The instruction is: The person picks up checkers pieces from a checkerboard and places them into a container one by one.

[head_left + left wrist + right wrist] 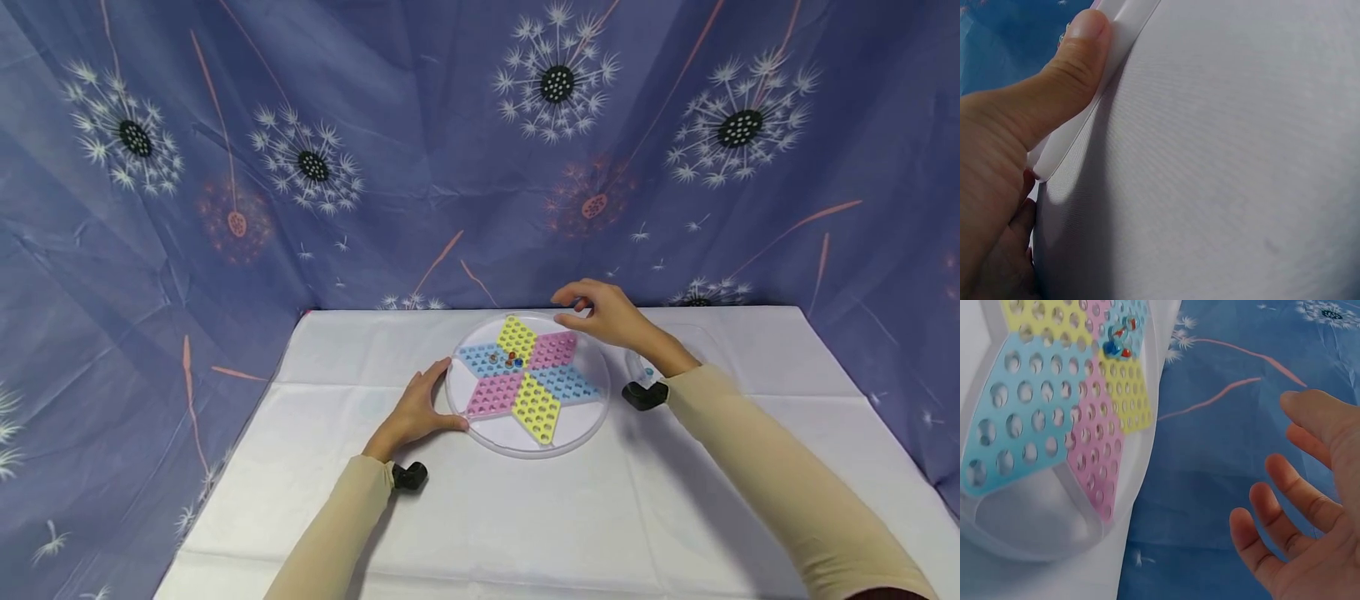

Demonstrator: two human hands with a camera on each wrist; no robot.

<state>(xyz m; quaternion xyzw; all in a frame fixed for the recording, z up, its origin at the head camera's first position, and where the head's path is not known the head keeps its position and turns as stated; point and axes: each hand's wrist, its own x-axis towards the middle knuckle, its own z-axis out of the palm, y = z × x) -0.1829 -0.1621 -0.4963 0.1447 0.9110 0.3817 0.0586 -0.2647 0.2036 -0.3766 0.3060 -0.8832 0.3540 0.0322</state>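
A round Chinese checkers board [536, 408] with a star of yellow, pink and blue points lies on the white cloth. Several glass marbles [518, 362] sit in holes of the left blue point, near the star's middle. My left hand [417, 410] grips the board's left rim, thumb nearer me and fingers farther along the edge. The left wrist view shows that thumb [1072, 72] lying on the pale rim. My right hand [604, 313] is raised around the far right edge of the board, fingers loosely bent and holding nothing.
A clear plastic container [636, 363] stands right of the board, partly hidden by the right forearm, with a small blue marble [649, 372] in it. A purple-blue dandelion-print cloth [420, 150] hangs behind the table [525, 525].
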